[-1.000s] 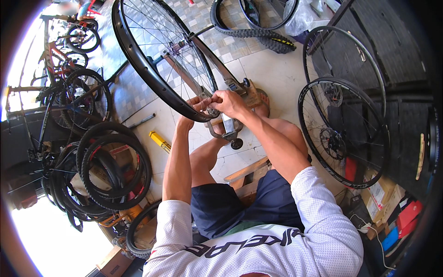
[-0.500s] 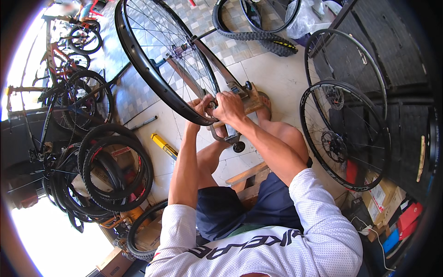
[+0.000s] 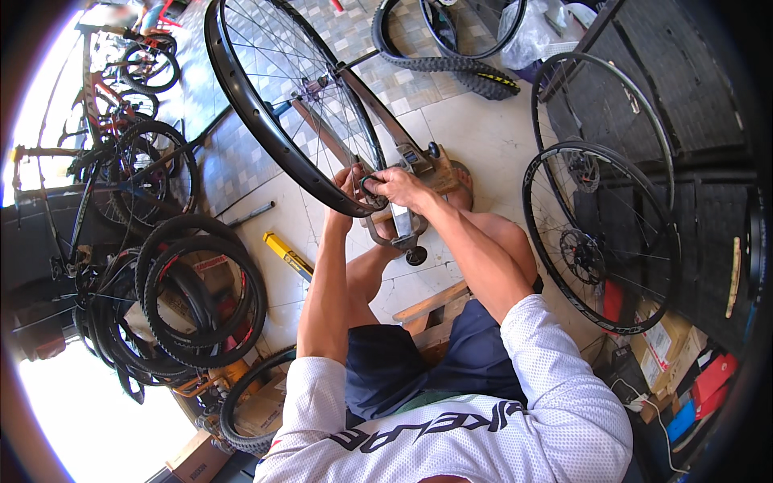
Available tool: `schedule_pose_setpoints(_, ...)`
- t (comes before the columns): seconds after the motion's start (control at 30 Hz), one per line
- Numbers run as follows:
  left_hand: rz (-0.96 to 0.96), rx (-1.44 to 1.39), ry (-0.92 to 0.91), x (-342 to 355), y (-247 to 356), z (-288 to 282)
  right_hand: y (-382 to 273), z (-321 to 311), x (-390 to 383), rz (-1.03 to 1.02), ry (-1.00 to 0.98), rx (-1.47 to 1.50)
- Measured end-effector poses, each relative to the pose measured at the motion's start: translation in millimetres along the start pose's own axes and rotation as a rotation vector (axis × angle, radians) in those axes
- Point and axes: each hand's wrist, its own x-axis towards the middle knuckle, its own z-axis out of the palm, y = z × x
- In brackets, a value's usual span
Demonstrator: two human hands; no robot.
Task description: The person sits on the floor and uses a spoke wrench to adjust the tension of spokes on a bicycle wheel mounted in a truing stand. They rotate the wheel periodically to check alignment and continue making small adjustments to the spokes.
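Note:
A bare bicycle wheel [image 3: 270, 137] with a black rim and thin spokes stands in a truing stand [image 3: 380, 111] in front of me. My right hand [image 3: 396, 187] reaches across to the near part of the rim, its fingers pinched around a small dark round tool that looks like a spoke wrench [image 3: 369, 184]. Beside it, my left hand [image 3: 346, 182] is closed at the spokes, just inside the rim. The rim and spokes partly hide its fingertips, so what it grips cannot be made out. The stand's wooden base [image 3: 439, 175] rests between my feet.
A yellow box [image 3: 287, 256] and a metal tube [image 3: 252, 214] lie on the floor to the left. Tyres [image 3: 201, 302] and bicycles [image 3: 88, 161] crowd that side. Two wheels [image 3: 527, 193] lean at the right wall. A loose tyre [image 3: 451, 66] lies beyond the stand.
My right hand has turned and shifted slightly, so the small round tool at its fingertips shows more. The left hand stays at the spokes, and the wheel has barely moved.

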Motion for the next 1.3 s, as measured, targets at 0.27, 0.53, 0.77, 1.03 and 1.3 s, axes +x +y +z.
schedule_pose_setpoints(0.27, -0.027, 0.012, 0.067, -0.4, -4.0, -3.6, -21.8, -1.9, -5.6, -0.062, 0.209, 0.130)
schedule_pose_setpoints(0.53, -0.005, 0.105, 0.085, -9.3, 19.6, 8.6, 5.3, -19.5, 14.1, -0.096, 0.156, -0.096)
schedule_pose_setpoints(0.77, 0.008, 0.087, 0.077, -11.3, 22.9, 8.4, 13.6, -6.5, 23.2, -0.105, 0.146, -0.183)
schedule_pose_setpoints(1.03, -0.195, 0.194, -0.151, -13.0, 26.9, -5.1, -20.0, -4.2, -4.1, -0.203, 0.215, -0.505)
schedule_pose_setpoints(1.3, -0.176, 0.350, -0.143, -1.5, 20.9, -18.1, -30.5, -1.0, -17.2, -0.149, 0.186, -0.488)
